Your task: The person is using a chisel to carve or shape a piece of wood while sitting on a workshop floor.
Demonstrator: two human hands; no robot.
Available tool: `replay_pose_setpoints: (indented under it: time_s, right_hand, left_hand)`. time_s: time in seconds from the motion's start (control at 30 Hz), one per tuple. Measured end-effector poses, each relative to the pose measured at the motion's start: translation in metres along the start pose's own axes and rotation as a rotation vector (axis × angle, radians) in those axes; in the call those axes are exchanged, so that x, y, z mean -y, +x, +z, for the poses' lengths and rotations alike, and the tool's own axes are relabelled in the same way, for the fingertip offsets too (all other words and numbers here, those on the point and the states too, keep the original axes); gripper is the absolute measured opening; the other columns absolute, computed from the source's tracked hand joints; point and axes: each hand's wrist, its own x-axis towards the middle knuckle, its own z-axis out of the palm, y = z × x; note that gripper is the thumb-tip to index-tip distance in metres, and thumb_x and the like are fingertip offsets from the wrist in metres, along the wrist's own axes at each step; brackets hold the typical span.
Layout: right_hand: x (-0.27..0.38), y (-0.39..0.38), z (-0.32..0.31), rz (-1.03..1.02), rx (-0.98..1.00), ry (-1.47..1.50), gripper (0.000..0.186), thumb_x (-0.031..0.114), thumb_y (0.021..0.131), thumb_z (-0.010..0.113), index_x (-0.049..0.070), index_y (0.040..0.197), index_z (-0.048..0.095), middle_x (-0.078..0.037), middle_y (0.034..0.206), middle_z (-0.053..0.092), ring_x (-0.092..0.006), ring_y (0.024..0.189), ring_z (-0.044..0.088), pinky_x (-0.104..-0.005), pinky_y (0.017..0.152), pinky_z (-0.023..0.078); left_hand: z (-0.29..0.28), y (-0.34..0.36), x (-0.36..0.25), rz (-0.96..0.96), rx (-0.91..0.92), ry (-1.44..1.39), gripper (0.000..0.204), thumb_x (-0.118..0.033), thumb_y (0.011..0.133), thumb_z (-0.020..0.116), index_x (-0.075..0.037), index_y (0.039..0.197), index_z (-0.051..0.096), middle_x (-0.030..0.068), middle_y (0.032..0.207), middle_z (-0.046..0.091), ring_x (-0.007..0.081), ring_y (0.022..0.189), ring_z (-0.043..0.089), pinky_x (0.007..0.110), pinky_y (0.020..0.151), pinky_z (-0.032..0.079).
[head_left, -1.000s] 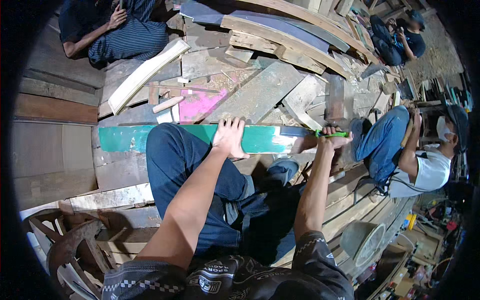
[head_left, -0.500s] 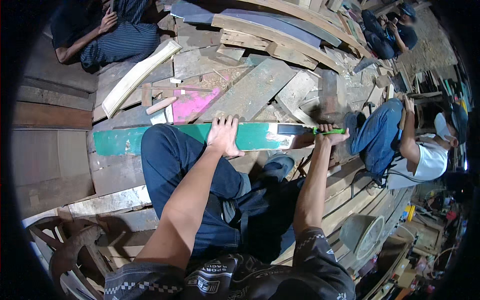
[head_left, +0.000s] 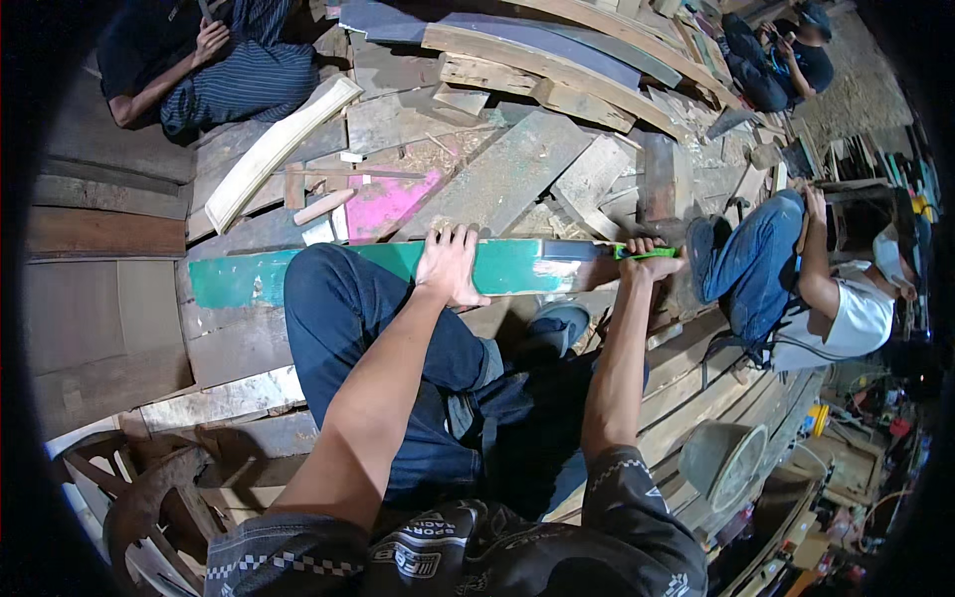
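A long board (head_left: 512,269), mostly painted green with a bare brown right end, lies across in front of me, partly behind my raised knee. My left hand (head_left: 450,264) is closed over its middle, fingertips at the far edge and thumb toward the near edge. Around the bright green handle of a dark, flat-bladed tool (head_left: 569,250) my right hand (head_left: 652,263) is wrapped. The blade points left and lies along the board's far side, over a patch where the paint is worn to white and brown. I cannot make out the tool's exact kind.
Beyond the board lie a wide grey plank (head_left: 502,179), a pink piece (head_left: 393,204), a pale curved strip (head_left: 284,154) and stacked timber (head_left: 557,75). A person in a white shirt (head_left: 846,318) sits close at right; two others sit farther off. A bucket (head_left: 721,463) stands lower right.
My right hand and the green-handled tool have shifted slightly to the left along the board. My left hand keeps its hold.
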Motion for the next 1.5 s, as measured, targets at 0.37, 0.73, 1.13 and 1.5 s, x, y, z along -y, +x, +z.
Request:
replay_pose_setpoints:
  time_s: [0.37, 0.73, 1.13, 1.5]
  right_hand:
    - [0.029, 0.018, -0.009, -0.023, 0.092, -0.054, 0.062, 0.07, 0.083, 0.035, 0.011, 0.063, 0.039, -0.002, 0.049, 0.028, -0.0176, 0.041, 0.026, -0.0331, 0.041, 0.025]
    - [0.043, -0.058, -0.03, -0.095, 0.827, 0.054, 0.06, 0.06, 0.076, 0.042, 0.002, 0.059, 0.044, -0.008, 0.062, 0.037, -0.0239, 0.064, 0.038, -0.0408, 0.086, 0.034]
    - [0.037, -0.114, -0.078, 0.003, 0.643, 0.283, 0.052, 0.057, 0.073, 0.044, 0.006, 0.065, 0.041, -0.009, 0.069, 0.038, -0.0245, 0.072, 0.036, -0.037, 0.074, 0.031]
    - [0.028, -0.118, -0.098, -0.063, 0.519, 0.373, 0.046, 0.048, 0.07, 0.047, 0.003, 0.066, 0.048, -0.011, 0.066, 0.045, -0.0262, 0.068, 0.043, -0.0463, 0.08, 0.038]
  left_hand:
    - [-0.001, 0.002, -0.004, -0.001, 0.017, 0.038, 0.117, -0.068, 0.049, 0.077, 0.0, 0.136, 0.038, 0.0166, 0.133, 0.046, 0.0326, 0.129, 0.04, 0.051, 0.11, 0.027]
    - [0.003, -0.001, -0.002, 0.009, -0.039, 0.032, 0.118, -0.067, 0.049, 0.078, 0.0, 0.137, 0.037, 0.0178, 0.135, 0.045, 0.0342, 0.13, 0.039, 0.05, 0.11, 0.026]
    - [0.01, -0.006, -0.004, 0.011, -0.148, -0.011, 0.12, -0.063, 0.046, 0.082, -0.001, 0.138, 0.037, 0.0207, 0.136, 0.044, 0.0381, 0.132, 0.035, 0.052, 0.109, 0.025]
    - [-0.012, -0.003, -0.009, 0.216, 0.01, -0.247, 0.08, -0.056, 0.079, 0.068, 0.001, 0.132, 0.047, 0.0292, 0.131, 0.049, 0.0442, 0.128, 0.042, 0.053, 0.107, 0.031]
